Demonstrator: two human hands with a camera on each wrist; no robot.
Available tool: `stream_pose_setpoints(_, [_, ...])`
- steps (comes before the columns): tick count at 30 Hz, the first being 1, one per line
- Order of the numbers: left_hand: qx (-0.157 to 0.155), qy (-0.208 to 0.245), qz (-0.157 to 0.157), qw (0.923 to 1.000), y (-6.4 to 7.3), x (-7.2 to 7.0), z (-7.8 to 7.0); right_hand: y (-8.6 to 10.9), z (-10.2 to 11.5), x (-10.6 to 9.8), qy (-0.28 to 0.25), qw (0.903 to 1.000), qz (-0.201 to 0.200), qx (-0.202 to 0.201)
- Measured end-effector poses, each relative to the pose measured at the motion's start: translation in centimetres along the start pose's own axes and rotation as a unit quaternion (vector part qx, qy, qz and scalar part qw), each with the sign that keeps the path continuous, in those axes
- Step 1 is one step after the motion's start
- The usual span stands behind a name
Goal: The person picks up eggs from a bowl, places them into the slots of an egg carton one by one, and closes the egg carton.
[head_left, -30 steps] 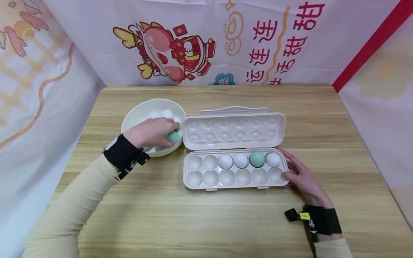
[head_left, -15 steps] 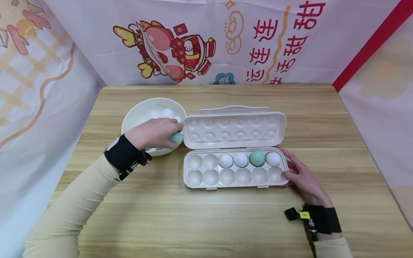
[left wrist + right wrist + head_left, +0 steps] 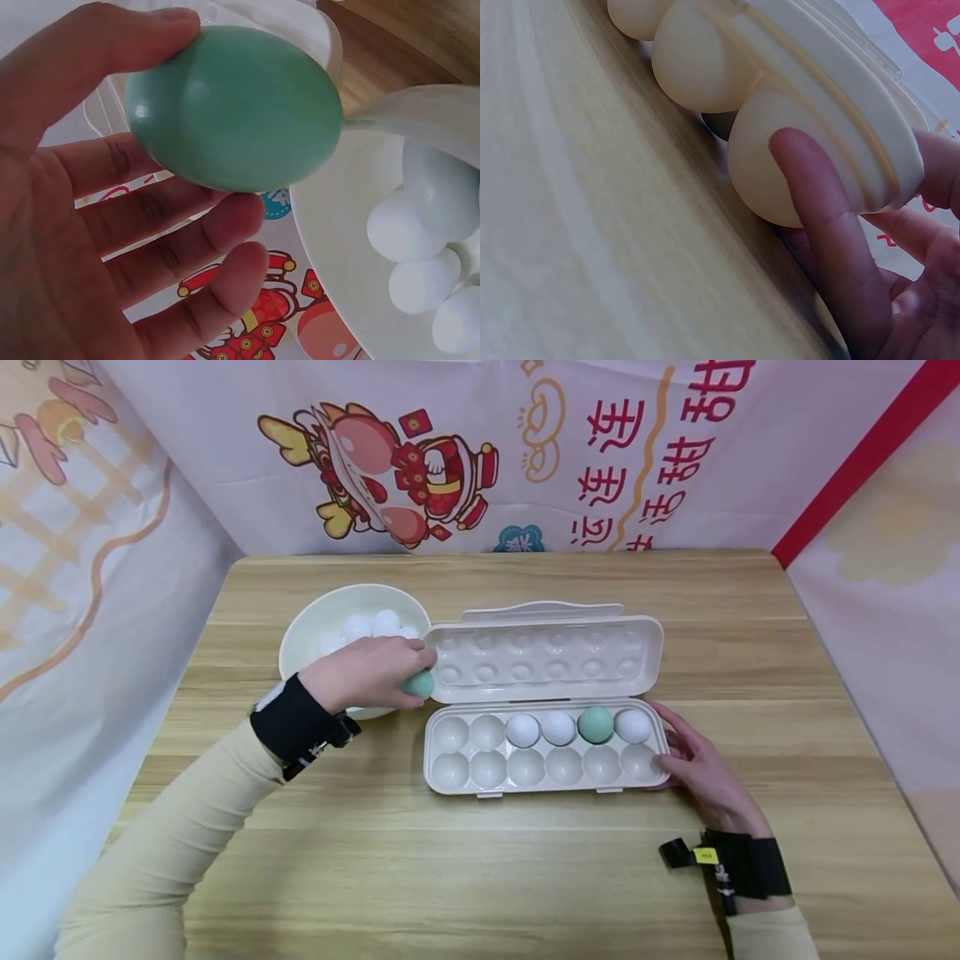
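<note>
My left hand (image 3: pixel 371 672) pinches a green egg (image 3: pixel 418 685) between thumb and fingers at the bowl's right rim. In the left wrist view the egg (image 3: pixel 232 112) lies sideways under the thumb, the other fingers spread below. The egg box (image 3: pixel 543 781) stands with its lid (image 3: pixel 543 687) folded back. In its rear row sit three white eggs and a green egg (image 3: pixel 596 725), in the four right-hand cups. My right hand (image 3: pixel 701 772) grips the box's right end. In the right wrist view its thumb (image 3: pixel 817 202) presses against an end cup (image 3: pixel 761 165).
The cream bowl (image 3: pixel 300 622) at back left holds several white eggs (image 3: pixel 386 622) and a greenish egg (image 3: pixel 446 187). It stands close to the lid's left end. A printed cloth (image 3: pixel 480 460) hangs behind the wooden table (image 3: pixel 480 877).
My left hand has moved slightly right with the green egg, from over the bowl to its right rim. The right hand keeps its grip on the egg box.
</note>
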State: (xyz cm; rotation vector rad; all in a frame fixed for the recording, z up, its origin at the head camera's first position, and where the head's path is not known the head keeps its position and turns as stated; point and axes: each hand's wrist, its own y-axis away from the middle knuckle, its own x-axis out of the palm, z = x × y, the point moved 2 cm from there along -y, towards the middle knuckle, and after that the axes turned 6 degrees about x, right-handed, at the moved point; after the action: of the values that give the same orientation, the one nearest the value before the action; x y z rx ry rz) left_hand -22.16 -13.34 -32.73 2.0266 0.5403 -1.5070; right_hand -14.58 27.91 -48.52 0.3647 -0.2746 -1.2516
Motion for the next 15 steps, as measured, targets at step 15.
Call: stream_pose_setpoints(15, [0.022, -0.001, 0.007, 0.9997, -1.5, 1.0, -1.3, -0.1, 0.0, -0.2, -0.001, 1.0, 0.001, 0.005])
